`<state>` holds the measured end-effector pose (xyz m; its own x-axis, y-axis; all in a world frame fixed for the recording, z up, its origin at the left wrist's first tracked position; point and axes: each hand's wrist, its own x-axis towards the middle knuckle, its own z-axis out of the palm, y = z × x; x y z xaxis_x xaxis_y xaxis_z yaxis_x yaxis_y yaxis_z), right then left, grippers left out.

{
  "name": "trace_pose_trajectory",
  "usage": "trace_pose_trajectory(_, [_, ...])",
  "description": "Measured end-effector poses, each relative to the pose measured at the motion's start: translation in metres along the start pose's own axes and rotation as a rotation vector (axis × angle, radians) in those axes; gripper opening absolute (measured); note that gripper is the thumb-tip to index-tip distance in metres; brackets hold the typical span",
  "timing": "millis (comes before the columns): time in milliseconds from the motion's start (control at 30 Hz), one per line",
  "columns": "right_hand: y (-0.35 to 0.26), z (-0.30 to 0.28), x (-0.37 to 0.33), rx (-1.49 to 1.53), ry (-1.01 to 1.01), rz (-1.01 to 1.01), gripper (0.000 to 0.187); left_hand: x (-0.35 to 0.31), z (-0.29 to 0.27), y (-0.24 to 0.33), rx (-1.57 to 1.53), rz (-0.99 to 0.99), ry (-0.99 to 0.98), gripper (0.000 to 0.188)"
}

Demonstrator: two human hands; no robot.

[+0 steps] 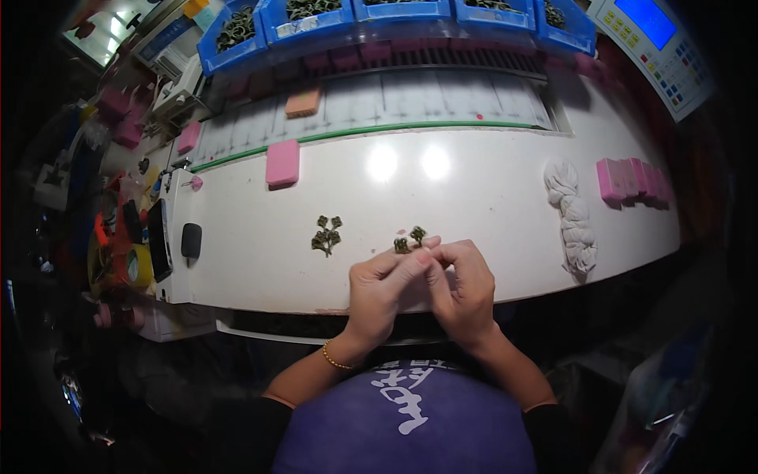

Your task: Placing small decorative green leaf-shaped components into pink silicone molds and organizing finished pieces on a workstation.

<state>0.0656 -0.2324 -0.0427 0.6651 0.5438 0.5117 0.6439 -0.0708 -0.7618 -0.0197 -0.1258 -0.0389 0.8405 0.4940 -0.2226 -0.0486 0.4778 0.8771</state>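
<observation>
My left hand (pixel 377 288) and my right hand (pixel 466 292) meet at the near edge of the white table. Their thumbs and fingertips are pinched together around a small dark bronze-green ornament. One knobbly end of the ornament (pixel 418 234) stands up above the fingers, and a similar knobbly bit (pixel 401 246) shows beside my left fingertips. Whether the two bits are joined cannot be seen, as the fingers cover the middle. Left of my hands, a matching branched ornament (pixel 326 235) with several flower-like heads lies flat on the table.
Pink blocks (pixel 283 163) sit on the white table (pixel 474 189), several more at right. A twisted white cloth (pixel 570 215) lies to the right. Blue bins (pixel 308 25) of dark small parts line the back, near a keypad panel (pixel 651 47). Tape and tools crowd the left.
</observation>
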Motion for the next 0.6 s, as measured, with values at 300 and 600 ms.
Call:
trace_pose_trajectory(300, [-0.001, -0.005, -0.008, -0.216, -0.030, -0.217, 0.013, -0.002, 0.004, 0.005, 0.146, 0.100, 0.000, 0.019])
trace_pose_trajectory(600, [-0.010, -0.031, -0.022, 0.766, -0.548, 0.685, 0.030, -0.015, -0.009, 0.024, 0.159, -0.136, -0.127, 0.022])
